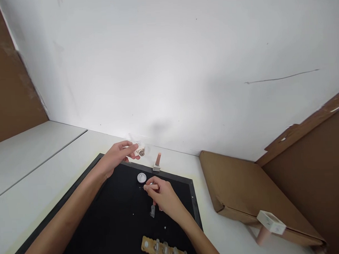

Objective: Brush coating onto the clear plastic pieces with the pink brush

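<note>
My left hand (121, 154) is closed around a small white object (139, 147) with a dull metallic round end and clear plastic about it, held above the back edge of the black mat. My right hand (162, 194) is pinched over the mat; what its fingers hold is too small to make out. Just left of its fingertips lies a small round white dish (141, 178). Below that hand is a small clear plastic piece (152, 211). Behind it, a peach-coloured peg (158, 158) stands upright on a small white block (156, 167).
The black mat (111, 219) lies on a white table (75, 146) against a white wall. Near the front, a yellowish strip (148, 244) bears several clear pieces. On the right, a cardboard box (245, 191) sits by a second white block (270, 221) with a peach peg.
</note>
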`<action>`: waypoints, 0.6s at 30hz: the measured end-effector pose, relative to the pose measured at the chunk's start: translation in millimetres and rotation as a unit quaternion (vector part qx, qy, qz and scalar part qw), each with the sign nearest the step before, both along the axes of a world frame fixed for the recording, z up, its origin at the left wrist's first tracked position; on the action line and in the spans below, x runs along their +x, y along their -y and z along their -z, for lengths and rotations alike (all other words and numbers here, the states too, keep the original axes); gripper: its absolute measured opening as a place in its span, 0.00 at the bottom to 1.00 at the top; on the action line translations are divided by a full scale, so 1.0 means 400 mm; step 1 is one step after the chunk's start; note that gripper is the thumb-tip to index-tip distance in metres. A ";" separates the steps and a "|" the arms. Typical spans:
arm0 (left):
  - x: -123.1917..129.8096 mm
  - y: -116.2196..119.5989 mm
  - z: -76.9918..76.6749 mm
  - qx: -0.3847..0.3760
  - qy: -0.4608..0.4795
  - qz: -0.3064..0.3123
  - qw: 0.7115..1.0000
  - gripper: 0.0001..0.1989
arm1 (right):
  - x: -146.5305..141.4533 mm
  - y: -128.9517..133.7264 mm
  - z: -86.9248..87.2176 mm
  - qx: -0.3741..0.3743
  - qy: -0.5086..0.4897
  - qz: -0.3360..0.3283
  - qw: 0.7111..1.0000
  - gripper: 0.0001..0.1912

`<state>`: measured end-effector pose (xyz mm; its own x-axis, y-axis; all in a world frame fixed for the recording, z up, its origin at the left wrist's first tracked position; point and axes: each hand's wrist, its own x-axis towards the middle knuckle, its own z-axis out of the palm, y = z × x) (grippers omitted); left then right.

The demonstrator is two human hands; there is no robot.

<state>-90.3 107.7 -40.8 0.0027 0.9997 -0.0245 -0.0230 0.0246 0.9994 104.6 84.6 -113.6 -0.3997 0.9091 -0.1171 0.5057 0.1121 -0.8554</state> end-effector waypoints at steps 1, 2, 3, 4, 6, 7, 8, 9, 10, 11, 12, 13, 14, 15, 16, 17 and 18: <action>-0.004 -0.007 0.016 -0.005 -0.007 -0.009 1.000 0.19 | -0.001 -0.001 0.007 -0.001 0.008 -0.002 1.000 0.11; -0.008 -0.012 0.034 -0.009 -0.014 -0.017 1.000 0.19 | -0.002 -0.002 0.012 0.000 0.015 -0.005 1.000 0.11; -0.010 -0.015 0.053 -0.013 -0.020 -0.023 0.999 0.19 | -0.003 -0.002 0.016 0.003 0.022 -0.007 1.000 0.11; -0.012 -0.016 0.071 -0.017 -0.025 -0.027 0.999 0.19 | -0.005 -0.003 0.020 0.007 0.027 -0.008 1.000 0.11; -0.016 -0.015 0.107 -0.021 -0.033 -0.029 0.999 0.19 | -0.011 -0.002 0.028 0.020 0.036 -0.010 0.999 0.11; -0.018 -0.013 0.121 -0.021 -0.035 -0.030 0.999 0.18 | -0.015 -0.002 0.033 0.029 0.040 -0.010 0.999 0.11; -0.020 -0.013 0.134 -0.021 -0.037 -0.029 0.999 0.19 | -0.019 -0.002 0.038 0.037 0.043 -0.010 0.998 0.11; -0.023 -0.013 0.144 -0.020 -0.037 -0.030 0.999 0.19 | -0.022 -0.001 0.043 0.046 0.046 -0.010 0.998 0.12; -0.025 -0.013 0.152 -0.020 -0.038 -0.031 0.999 0.19 | -0.025 -0.001 0.048 0.055 0.048 -0.010 0.997 0.12; -0.027 -0.015 0.158 -0.019 -0.039 -0.031 0.999 0.19 | -0.028 -0.001 0.052 0.064 0.052 -0.010 0.997 0.13; -0.029 -0.017 0.162 -0.018 -0.041 -0.032 0.999 0.19 | -0.031 -0.002 0.056 0.071 0.055 -0.011 0.996 0.13; -0.030 -0.020 0.164 -0.017 -0.042 -0.032 0.998 0.19 | -0.034 -0.002 0.059 0.078 0.059 -0.011 0.995 0.14; -0.031 -0.022 0.166 -0.016 -0.044 -0.030 0.998 0.18 | -0.037 -0.003 0.061 0.084 0.064 -0.012 0.994 0.14; -0.032 -0.025 0.167 -0.016 -0.046 -0.028 0.998 0.18 | -0.039 -0.004 0.063 0.090 0.069 -0.012 0.994 0.14; -0.033 -0.027 0.169 -0.015 -0.048 -0.025 0.998 0.18 | -0.042 -0.005 0.063 0.094 0.074 -0.012 0.993 0.14; -0.033 -0.029 0.170 -0.015 -0.050 -0.022 0.998 0.18 | -0.045 -0.006 0.064 0.099 0.080 -0.013 0.992 0.14; -0.034 -0.031 0.172 -0.015 -0.052 -0.018 0.998 0.18 | -0.048 -0.007 0.065 0.102 0.085 -0.013 0.991 0.14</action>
<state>-104.0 120.1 -109.6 -0.0382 0.9978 -0.0535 0.0802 0.0565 0.9952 85.3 87.6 -139.5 -0.4140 0.9103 0.0009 0.6349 0.2895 -0.7163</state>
